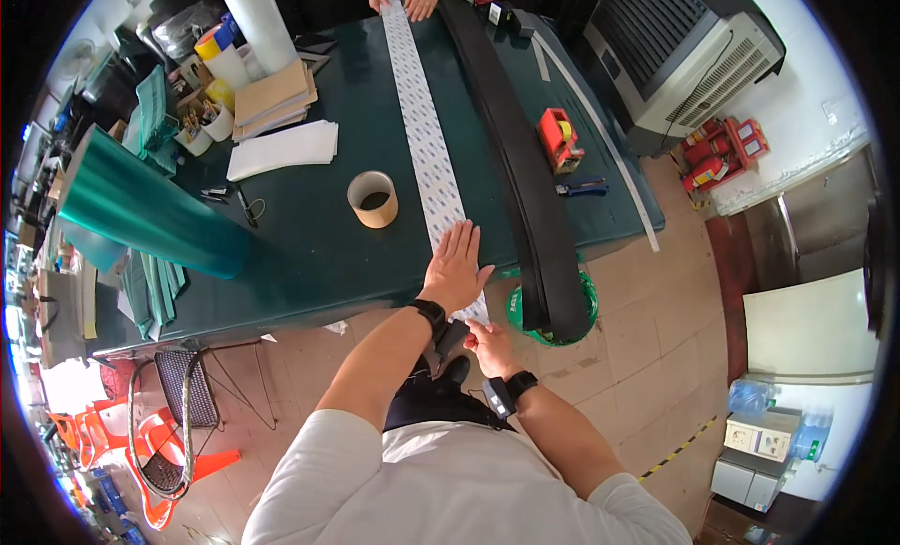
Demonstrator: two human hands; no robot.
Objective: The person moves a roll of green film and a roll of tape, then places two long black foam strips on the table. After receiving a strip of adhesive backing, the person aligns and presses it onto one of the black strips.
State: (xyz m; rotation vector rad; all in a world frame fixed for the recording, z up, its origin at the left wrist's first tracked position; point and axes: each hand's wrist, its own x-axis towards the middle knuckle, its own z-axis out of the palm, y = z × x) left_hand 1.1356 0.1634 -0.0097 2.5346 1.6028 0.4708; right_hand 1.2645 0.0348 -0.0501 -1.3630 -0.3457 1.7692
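Note:
A long white strip with a blue printed pattern [421,114] runs lengthwise over the dark green table and hangs off the near edge. My left hand [455,262] lies flat on it near that edge, fingers stretched out. Just below, my right hand [491,346] is closed at the strip's hanging end, thumb and fingers pinched on its corner. At the far end of the table, a co-worker's hands [425,0] are at the strip's other end. To the right of the strip lies a long black folded length of material [511,161], its near end overhanging the edge.
Left of the strip stands a brown tape roll [373,200]. A red tape dispenser [560,140] and blue-handled pliers [582,186] lie right of the black length. A large teal roll [150,208] leans at the left. Under the overhang is a green bin [591,301].

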